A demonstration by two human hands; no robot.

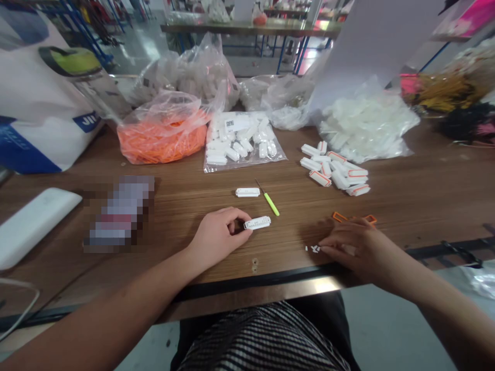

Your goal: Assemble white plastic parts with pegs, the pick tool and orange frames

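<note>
My left hand [216,236] rests on the wooden table [425,196] with its fingers pinched on one end of a small white plastic bar [257,222]. My right hand [353,245] lies palm down near the table's front edge, fingers curled over tiny white pieces [314,249]. Orange frames [340,217] lie just beyond its fingers. A second white bar [248,192] and a green-handled pick [269,201] lie a little farther out, between the hands.
A pile of white-and-orange assembled parts [336,171] sits right of centre. Behind are a bag of orange parts [162,136], a flat bag of white bars [242,141] and bags of clear pieces [367,123]. A white slab [33,221] lies at the left.
</note>
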